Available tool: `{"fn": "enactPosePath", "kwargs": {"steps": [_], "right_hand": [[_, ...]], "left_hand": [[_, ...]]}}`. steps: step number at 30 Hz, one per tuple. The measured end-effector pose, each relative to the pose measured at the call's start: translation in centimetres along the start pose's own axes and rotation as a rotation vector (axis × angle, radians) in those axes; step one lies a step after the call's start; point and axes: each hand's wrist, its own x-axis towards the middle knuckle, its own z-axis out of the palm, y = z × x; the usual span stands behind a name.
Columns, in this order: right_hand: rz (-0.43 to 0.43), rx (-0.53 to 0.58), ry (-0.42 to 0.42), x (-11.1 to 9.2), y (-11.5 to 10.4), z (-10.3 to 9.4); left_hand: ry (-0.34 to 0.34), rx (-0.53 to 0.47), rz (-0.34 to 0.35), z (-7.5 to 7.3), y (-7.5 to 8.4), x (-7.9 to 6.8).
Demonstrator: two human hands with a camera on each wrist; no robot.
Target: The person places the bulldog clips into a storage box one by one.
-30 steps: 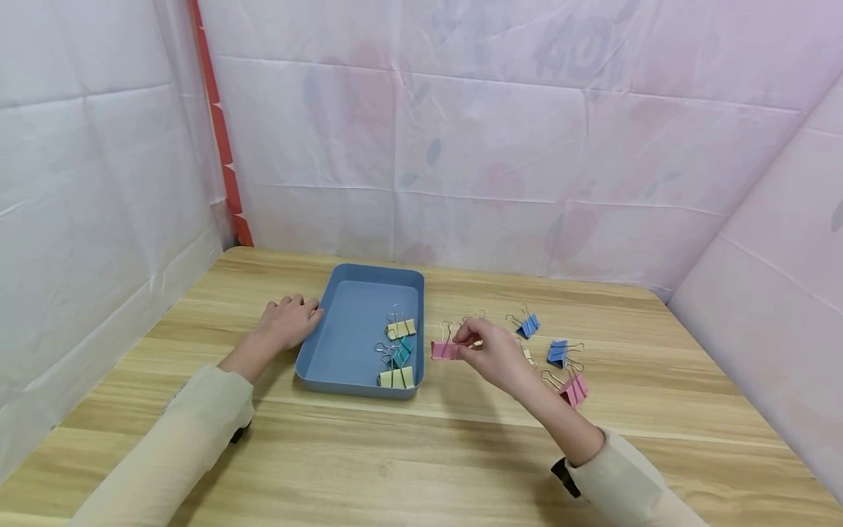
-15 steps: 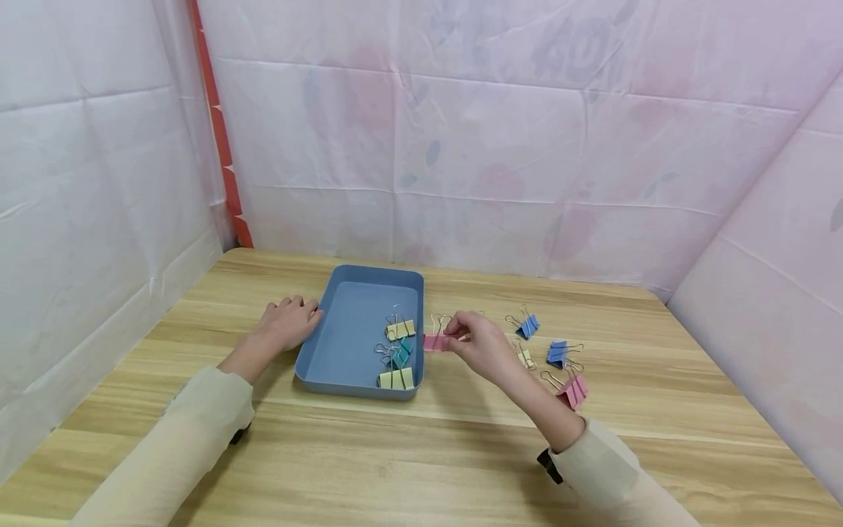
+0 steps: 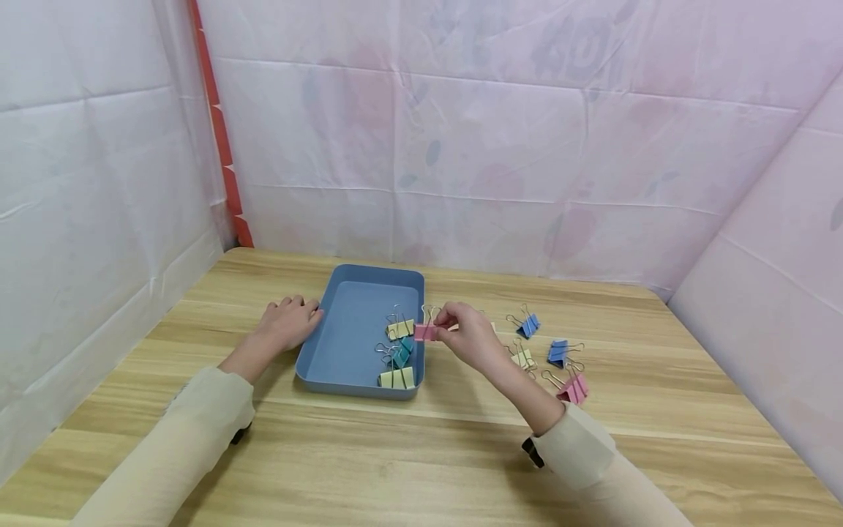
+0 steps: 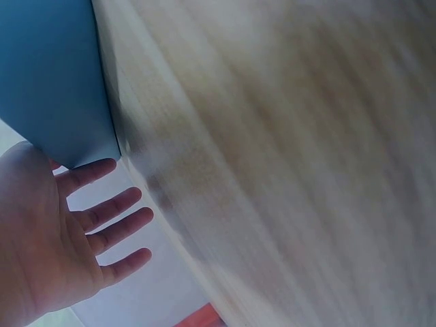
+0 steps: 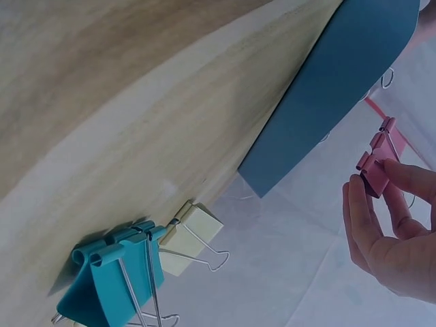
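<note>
My right hand (image 3: 470,338) pinches a pink binder clip (image 3: 425,333) between thumb and fingers, over the right rim of the blue tray (image 3: 358,390). In the right wrist view the pink clip (image 5: 379,158) is held up by its edge, wire handles partly hidden. My left hand (image 3: 287,323) lies against the tray's left side, its fingers (image 4: 112,228) spread and straight in the left wrist view. Inside the tray, along its right side, are a yellow clip (image 3: 400,329), a teal clip (image 3: 402,353) and another yellow clip (image 3: 397,378).
Right of the tray lie two blue clips (image 3: 557,353), a pink clip (image 3: 574,388) and a yellow clip (image 3: 523,359) on the wooden table (image 3: 395,468). A teal clip (image 5: 116,279) stands near a pale yellow one (image 5: 192,235) in the right wrist view. Pale cloth (image 3: 461,146) hangs behind.
My right hand has carried the pink binder clip leftward and slightly up, from beside the tray to over its right rim. The left hand has stayed in place.
</note>
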Motion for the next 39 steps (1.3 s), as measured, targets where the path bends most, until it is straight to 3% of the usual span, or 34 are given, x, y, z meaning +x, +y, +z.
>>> {"fn": "enactPosePath", "kwargs": {"steps": [16, 39], "right_hand": [[-0.048, -0.048, 0.048, 1.4, 0.4, 0.8], [-0.023, -0.089, 0.019, 2.8, 0.4, 2.1]], "left_hand": [[0.009, 0.002, 0.002, 0.2, -0.1, 0.3], [0.013, -0.007, 0.003, 0.3, -0.2, 0.3]]}}
